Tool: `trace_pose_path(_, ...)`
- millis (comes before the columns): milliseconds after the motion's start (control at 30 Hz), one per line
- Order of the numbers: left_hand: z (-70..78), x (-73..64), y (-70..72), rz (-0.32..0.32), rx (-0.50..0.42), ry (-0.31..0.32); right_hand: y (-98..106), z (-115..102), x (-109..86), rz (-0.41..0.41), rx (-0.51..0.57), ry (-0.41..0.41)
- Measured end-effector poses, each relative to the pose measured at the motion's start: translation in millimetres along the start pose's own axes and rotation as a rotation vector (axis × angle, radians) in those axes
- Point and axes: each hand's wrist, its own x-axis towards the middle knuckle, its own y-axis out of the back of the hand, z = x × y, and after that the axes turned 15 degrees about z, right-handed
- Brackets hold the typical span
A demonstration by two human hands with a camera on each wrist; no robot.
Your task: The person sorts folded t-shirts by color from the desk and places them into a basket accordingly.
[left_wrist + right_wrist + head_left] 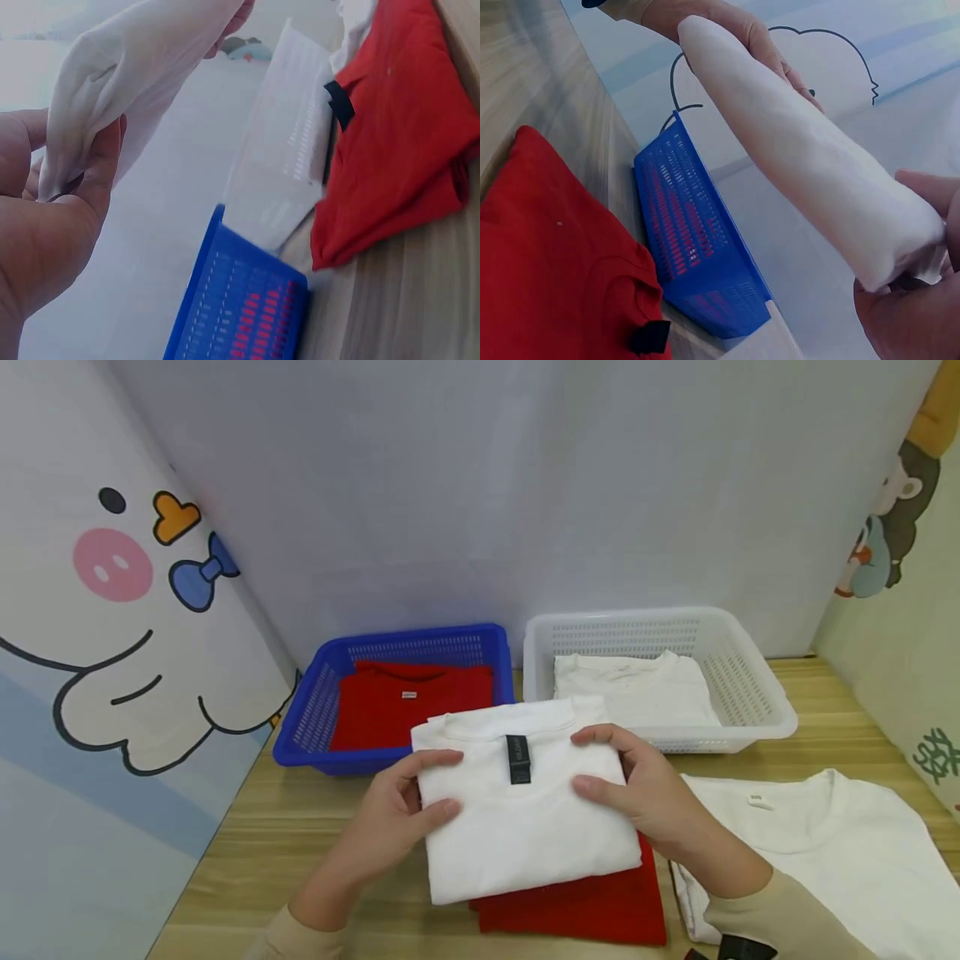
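Both hands hold up a folded white T-shirt point(525, 835) with a black neck label, raised over the table. My left hand point(390, 814) grips its left edge, thumb and a finger on top and the other fingers underneath. On the opposite edge my right hand point(648, 789) pinches the cloth the same way. Side-on in the right wrist view, the folded white T-shirt point(802, 165) looks like a thick flat bundle. Beneath it on the table lies a folded red T-shirt point(405, 127), partly covered in the head view, its black label showing in both wrist views.
A blue basket point(300, 739) at the back left holds a folded red shirt point(450, 702). Beside it, a white basket point(768, 710) contains a folded white shirt point(637, 689). Another white shirt point(847, 852) lies on the wooden table point(300, 843) at the right. Printed cloth walls surround the table.
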Motion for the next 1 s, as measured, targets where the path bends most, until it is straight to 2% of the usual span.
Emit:
trace_pose_path(200,5.0,19.3,-24.4,-0.014,-0.054,-0.009,26,-10,2.4,0.010,0.033,0.046)
trace_pose_path(500,13.3,59.8,-61.4,0.006,-0.065,0.012,63,-27,19.7,0.007,0.121,0.080)
trace_pose_path(733,23.4,97.9,-88.3,0.086,-0.062,0.011,88,-46,44.4,0.054,0.159,-0.039)
trace_pose_path(800,25.4,108.2,-93.8,0.098,-0.077,0.018,92,-51,52.0,0.076,0.159,-0.045)
trace_pose_path(933,27.7,130.1,-101.4,0.085,-0.152,0.051,100,-58,68.6,0.123,0.162,-0.049)
trace_pose_path(1000,28.9,140.8,-103.7,0.076,-0.184,0.091,103,-62,77.1,0.135,0.170,-0.066)
